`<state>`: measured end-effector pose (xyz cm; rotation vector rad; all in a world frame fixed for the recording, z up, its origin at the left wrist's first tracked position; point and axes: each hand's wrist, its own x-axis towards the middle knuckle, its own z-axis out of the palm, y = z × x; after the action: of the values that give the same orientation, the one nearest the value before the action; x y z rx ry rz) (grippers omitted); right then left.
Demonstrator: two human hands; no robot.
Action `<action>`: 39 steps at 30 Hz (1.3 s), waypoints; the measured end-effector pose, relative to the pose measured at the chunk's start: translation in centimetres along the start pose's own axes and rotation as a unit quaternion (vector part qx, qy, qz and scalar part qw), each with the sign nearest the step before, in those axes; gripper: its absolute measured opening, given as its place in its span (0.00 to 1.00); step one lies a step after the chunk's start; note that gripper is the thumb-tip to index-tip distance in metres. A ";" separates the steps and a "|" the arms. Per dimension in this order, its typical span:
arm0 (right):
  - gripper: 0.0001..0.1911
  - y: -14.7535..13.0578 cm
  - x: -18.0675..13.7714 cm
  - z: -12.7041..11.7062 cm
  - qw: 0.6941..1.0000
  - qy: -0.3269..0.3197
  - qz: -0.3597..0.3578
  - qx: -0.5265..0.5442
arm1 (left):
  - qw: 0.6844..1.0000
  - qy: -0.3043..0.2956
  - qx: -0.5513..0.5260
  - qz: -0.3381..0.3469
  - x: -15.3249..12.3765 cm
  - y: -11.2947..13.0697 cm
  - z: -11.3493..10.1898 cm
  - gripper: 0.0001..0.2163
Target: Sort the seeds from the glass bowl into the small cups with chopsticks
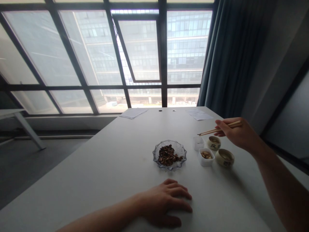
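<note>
Right hand (pixel 238 135) pinches chopsticks (pixel 217 130), tips hovering right of the glass dish (pixel 180 147), above the small cup (pixel 213 146) behind the nut tub (pixel 205 163). Left hand (pixel 164 203) lies flat and empty, in front of the dish. Risk: low tips could tip a light cup.

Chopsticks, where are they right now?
Head view: the chopsticks are in the right hand, on the right, tips in the air just above the farther white tub, beside the far ceramic cup.
</note>
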<state>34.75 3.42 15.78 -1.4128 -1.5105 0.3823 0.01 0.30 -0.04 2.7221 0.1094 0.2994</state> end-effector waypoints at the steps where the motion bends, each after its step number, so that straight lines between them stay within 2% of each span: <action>1: 0.25 0.3 0.2 -0.2 1.000 -0.006 0.004 0.003 | 1.000 -0.003 -0.001 0.000 0.0 0.0 -0.1 0.25; 5: 0.27 0.9 0.6 -0.1 0.999 -0.044 0.006 0.021 | 1.000 -0.017 -0.005 -0.003 0.0 0.2 -0.3 0.26; 10: 0.27 -0.1 0.0 -0.4 0.994 0.053 -0.024 0.087 | 1.000 -0.019 -0.004 -0.002 -0.1 0.3 -0.3 0.24; 13: 0.25 -1.4 -1.0 -0.3 0.990 0.077 -0.056 0.103 | 1.000 -0.022 -0.003 -0.008 -0.1 0.3 -0.4 0.22; 18: 0.23 -2.3 -2.1 1.0 0.992 0.032 -0.089 0.078 | 1.000 -0.026 -0.006 -0.010 0.0 0.5 -0.6 0.19; 22: 0.22 -2.3 -2.3 2.0 0.991 0.002 -0.115 0.072 | 1.000 -0.017 -0.006 -0.007 -0.1 0.6 -0.2 0.23; 31: 0.18 -1.9 -3.5 4.2 0.989 -0.060 -0.106 0.083 | 1.000 -0.010 -0.017 -0.011 -0.4 0.5 1.2 0.23; 35: 0.18 -1.4 -4.0 6.1 0.985 -0.069 -0.120 0.106 | 0.999 -0.010 -0.029 -0.010 -0.4 0.9 1.0 0.24; 39: 0.19 -1.3 -4.5 7.8 0.981 -0.042 -0.100 0.164 | 1.000 -0.010 -0.024 -0.005 -0.5 1.0 1.1 0.23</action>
<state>26.94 2.05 11.29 -0.9887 -1.5592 0.5420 -0.21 -1.09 -0.73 2.6760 0.1084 0.2698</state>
